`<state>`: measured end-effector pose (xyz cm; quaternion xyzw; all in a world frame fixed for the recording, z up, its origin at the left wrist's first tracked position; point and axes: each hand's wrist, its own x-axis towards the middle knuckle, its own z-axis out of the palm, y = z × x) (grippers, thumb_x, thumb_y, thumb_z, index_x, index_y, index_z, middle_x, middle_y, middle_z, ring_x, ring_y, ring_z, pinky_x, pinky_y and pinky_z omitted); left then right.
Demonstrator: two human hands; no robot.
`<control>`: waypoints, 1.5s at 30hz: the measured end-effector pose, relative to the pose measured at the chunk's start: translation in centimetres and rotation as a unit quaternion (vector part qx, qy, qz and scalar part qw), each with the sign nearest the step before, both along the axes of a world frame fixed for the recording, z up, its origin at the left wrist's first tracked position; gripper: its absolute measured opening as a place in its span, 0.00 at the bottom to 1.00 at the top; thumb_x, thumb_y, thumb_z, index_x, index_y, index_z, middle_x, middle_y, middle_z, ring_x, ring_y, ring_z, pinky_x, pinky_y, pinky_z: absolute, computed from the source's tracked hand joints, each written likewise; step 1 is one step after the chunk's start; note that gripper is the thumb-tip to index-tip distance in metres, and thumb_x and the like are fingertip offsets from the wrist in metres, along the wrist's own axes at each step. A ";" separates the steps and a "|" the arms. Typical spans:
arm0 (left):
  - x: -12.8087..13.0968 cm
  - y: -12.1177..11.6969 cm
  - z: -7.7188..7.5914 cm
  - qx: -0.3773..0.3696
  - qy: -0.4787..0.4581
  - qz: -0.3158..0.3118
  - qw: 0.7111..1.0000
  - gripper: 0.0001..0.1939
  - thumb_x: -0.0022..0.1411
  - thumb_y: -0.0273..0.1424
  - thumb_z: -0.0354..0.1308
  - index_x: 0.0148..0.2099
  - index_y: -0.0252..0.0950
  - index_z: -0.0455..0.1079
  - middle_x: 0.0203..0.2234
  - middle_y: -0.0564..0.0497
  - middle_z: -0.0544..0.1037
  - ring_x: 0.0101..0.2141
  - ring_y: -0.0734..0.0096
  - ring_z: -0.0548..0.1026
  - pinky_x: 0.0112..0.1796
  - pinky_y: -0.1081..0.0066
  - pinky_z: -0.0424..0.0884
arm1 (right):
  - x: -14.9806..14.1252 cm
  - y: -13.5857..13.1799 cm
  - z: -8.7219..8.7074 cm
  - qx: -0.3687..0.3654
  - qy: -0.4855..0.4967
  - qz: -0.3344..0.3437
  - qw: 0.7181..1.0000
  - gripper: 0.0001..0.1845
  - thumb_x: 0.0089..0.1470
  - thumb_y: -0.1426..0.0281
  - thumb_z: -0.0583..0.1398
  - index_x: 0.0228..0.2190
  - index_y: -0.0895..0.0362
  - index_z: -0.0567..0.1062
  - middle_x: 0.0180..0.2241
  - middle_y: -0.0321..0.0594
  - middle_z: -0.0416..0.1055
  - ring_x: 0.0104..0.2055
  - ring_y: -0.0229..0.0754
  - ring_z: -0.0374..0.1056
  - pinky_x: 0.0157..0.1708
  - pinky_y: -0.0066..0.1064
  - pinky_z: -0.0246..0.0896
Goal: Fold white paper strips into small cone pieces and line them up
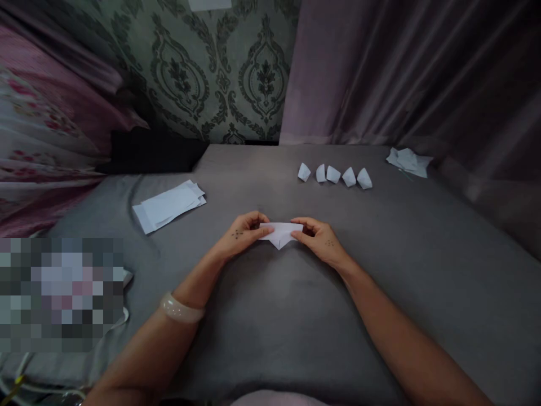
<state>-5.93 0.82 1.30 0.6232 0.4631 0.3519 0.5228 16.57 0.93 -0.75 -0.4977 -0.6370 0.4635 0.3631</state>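
A small sheet of white paper (280,232), partly folded, is stretched between my two hands above the grey cloth. Its lower middle comes to a downward point, while the top edge runs straight across. My left hand (245,232) pinches the left end, thumb in front and fingers behind. At the opposite end, my right hand (318,237) grips the paper the same way. Several folded white paper pieces (333,174) stand in a row beyond my right hand. Off past my left hand lies a loose stack of white paper strips (169,206).
Grey cloth (270,316) covers the surface. Crumpled white paper (409,162) lies at the far right, and a black folded item (156,151) at the far left. Curtains hang on both sides. A blurred-out patch (63,293) and a white cable (46,388) are at the lower left.
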 end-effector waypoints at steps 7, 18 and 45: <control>0.2 -0.6 0.9 0.113 0.095 -0.028 0.989 0.10 0.59 0.36 0.59 0.36 0.33 0.74 0.28 0.51 0.75 0.30 0.72 0.70 0.32 0.73 0.64 | 0.1 -0.4 1.1 0.132 -0.041 0.024 0.990 0.06 0.51 0.68 0.62 0.33 0.54 0.78 0.29 0.36 0.73 0.32 0.39 0.66 0.35 0.32 0.60; 1.0 -1.3 -0.1 0.521 0.436 -0.055 0.732 0.12 0.68 0.27 0.45 0.35 0.34 0.68 0.34 0.45 0.74 0.33 0.65 0.66 0.35 0.65 0.60 | -0.2 -1.4 1.8 0.429 -0.389 0.058 0.813 0.12 0.58 0.78 0.54 0.37 0.57 0.76 0.36 0.44 0.73 0.39 0.45 0.61 0.38 0.37 0.54; 0.9 -1.6 -0.8 0.118 0.293 0.089 0.945 0.10 0.61 0.33 0.56 0.33 0.34 0.75 0.32 0.46 0.73 0.36 0.64 0.70 0.39 0.64 0.65 | 0.3 -0.2 -0.2 0.120 -0.181 -0.039 0.975 0.09 0.55 0.68 0.59 0.28 0.55 0.79 0.39 0.41 0.71 0.39 0.40 0.68 0.41 0.34 0.61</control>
